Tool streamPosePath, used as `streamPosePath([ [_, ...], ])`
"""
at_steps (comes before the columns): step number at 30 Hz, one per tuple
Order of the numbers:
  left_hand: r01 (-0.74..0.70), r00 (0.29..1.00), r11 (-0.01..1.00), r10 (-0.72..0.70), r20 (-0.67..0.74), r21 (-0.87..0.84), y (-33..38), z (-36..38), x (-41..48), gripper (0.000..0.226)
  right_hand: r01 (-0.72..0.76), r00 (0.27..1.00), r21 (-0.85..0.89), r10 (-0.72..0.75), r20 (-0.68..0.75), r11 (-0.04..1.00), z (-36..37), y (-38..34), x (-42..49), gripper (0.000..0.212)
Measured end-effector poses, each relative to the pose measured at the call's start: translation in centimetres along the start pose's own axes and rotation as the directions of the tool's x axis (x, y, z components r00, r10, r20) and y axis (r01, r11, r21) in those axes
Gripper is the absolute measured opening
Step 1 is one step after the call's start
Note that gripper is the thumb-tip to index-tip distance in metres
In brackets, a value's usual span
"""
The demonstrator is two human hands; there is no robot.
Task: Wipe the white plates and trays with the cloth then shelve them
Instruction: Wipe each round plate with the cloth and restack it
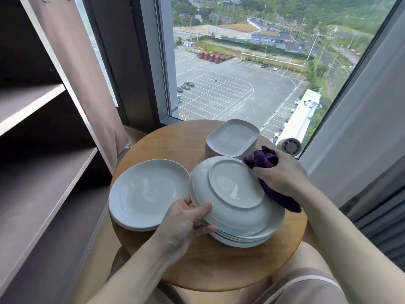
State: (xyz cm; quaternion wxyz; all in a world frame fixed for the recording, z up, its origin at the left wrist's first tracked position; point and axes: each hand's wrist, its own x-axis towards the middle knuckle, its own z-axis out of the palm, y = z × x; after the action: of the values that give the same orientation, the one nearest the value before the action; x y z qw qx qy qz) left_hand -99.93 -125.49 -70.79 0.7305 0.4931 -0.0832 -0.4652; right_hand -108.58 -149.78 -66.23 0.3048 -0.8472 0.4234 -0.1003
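Upturned round white ceramic plate point(235, 194) held tilted over the near-right stack point(243, 239).
Left hand point(186, 222) grips its near-left rim, thumb on top; right hand point(282, 174) clutches the bunched purple cloth point(266, 160) against its far-right edge.

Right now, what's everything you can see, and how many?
Upturned white round ceramic plate: one, white, atop near stack.
White round plate stack beneath: several, white, table's near right.
Second white round plate stack: few, white, table's left.
White rectangular tray stack: several, white, table's back.
Purple cloth: one, purple, against upturned plate.
Round wooden table: one, light brown, by window.
Dark wooden shelves: at least two boards, brown, left.
Beige curtain: one, beige, beside shelves.
Left hand: one, grips upturned plate's edge.
Right hand: one, holds cloth.
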Motion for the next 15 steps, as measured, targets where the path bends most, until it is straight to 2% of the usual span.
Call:
streamPosePath([
  [4, -0.005, 1.0, 1.0, 0.005, 0.015, 0.015, 0.1, 0.0, 0.1, 0.051, 0.05, 0.996, -0.051, -0.054, -0.078, 0.997, 0.0, 1.3, -3.7, 0.052],
  [8, -0.022, 1.0, 0.999, 0.021, 0.016, 0.044, 0.2, 0.1, 0.1, 0.049, 0.049, 0.996, -0.194, -0.063, -0.069, 0.98, 0.4, 1.2, -7.6, 0.055],
  [11, -0.009, 1.0, 0.998, 0.009, 0.011, 0.056, 0.2, 0.0, 0.1, 0.047, 0.09, 0.99, -0.313, -0.119, -0.075, 0.945, 0.3, 0.1, -9.4, 0.055],
  [15, -0.01, 1.0, 0.997, 0.009, 0.007, 0.071, 0.3, 0.0, 0.1, 0.046, 0.184, 0.974, -0.48, -0.224, -0.028, 0.858, 0.3, -1.8, -10.5, 0.045],
])
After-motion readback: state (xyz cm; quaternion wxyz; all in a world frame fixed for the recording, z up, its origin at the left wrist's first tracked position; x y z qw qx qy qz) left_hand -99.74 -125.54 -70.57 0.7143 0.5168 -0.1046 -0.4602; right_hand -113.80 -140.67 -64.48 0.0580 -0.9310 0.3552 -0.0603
